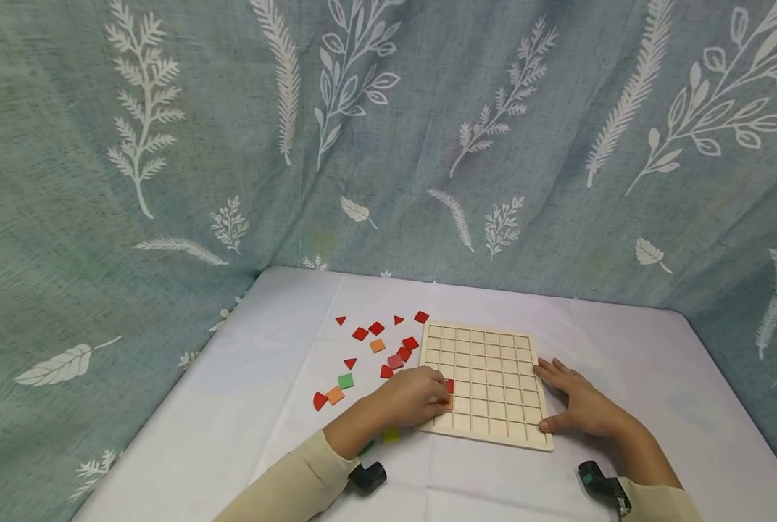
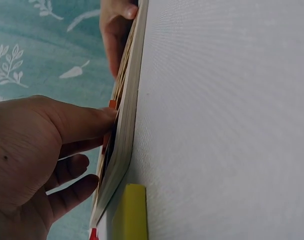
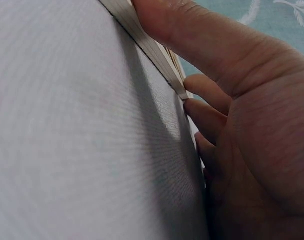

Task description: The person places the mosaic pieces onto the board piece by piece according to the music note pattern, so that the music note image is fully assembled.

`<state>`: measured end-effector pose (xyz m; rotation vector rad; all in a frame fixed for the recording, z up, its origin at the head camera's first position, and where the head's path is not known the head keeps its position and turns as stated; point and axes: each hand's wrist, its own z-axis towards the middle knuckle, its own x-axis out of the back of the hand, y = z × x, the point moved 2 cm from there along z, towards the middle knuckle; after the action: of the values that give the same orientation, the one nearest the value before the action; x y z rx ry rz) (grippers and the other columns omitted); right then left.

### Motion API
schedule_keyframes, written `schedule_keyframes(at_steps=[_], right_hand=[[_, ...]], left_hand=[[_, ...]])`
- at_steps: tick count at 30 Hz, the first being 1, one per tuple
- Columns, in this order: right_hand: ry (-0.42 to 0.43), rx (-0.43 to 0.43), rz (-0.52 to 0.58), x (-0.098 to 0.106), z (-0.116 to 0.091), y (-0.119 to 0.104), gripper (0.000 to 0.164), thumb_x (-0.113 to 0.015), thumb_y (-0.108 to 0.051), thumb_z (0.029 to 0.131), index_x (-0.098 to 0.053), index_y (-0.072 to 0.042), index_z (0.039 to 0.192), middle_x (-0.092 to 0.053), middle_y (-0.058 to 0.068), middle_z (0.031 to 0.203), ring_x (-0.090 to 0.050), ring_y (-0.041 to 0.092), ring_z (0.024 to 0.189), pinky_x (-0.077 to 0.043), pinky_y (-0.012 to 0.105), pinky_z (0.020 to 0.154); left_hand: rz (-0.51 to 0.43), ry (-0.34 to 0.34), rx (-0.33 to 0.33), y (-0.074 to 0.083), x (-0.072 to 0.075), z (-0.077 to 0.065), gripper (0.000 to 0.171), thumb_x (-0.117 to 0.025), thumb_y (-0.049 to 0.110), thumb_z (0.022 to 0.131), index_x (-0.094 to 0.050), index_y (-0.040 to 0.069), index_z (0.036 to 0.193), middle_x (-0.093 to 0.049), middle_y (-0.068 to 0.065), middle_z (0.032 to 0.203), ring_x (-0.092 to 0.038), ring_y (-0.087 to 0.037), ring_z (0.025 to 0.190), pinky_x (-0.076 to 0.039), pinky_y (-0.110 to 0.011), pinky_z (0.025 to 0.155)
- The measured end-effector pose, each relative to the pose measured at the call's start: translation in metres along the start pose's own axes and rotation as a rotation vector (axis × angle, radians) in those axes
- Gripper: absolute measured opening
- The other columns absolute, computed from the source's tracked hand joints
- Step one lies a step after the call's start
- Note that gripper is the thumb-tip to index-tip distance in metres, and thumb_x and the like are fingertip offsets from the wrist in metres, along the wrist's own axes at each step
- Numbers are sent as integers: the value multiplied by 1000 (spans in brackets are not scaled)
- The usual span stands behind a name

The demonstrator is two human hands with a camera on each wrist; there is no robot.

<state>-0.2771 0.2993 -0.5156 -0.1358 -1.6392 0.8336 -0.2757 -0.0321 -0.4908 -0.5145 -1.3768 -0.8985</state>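
Observation:
A pale wooden grid board [image 1: 494, 370] lies flat on the table. My left hand [image 1: 414, 396] is over its near left part, with thumb and fingers on an orange square tile [image 1: 450, 404] set in the grid. In the left wrist view the thumb [image 2: 89, 122] meets the orange tile [image 2: 112, 104], while other fingertips stay partly hidden. A red tile [image 1: 450, 386] sits in the grid just beyond the orange one. At the board's right edge rests my right hand [image 1: 580, 402], fingers spread and thumb on the near right corner; in the right wrist view they touch the rim.
Left of the board lie scattered red tiles [image 1: 360, 333], orange squares [image 1: 335, 395] and a green square [image 1: 346, 380]. A yellow tile [image 2: 134, 212] is close to the board's near left corner. A patterned green-blue cloth [image 1: 388, 145] hangs behind the white-covered table [image 1: 284, 312].

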Motion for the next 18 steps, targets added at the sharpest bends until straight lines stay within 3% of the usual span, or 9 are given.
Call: schedule_keyframes(at_steps=[18], right_hand=[[-4,-17,-16,-1,2,2,114,-84,-55,60,-36,-2,149,-24,20,156,-8,45,143,-6,64,108]], left_hand=[[-15,25,-3,-2,-2,2,11,-73,26,89,-78,24,98,-59,14,94,-53,-1,86,-43,-14,76]])
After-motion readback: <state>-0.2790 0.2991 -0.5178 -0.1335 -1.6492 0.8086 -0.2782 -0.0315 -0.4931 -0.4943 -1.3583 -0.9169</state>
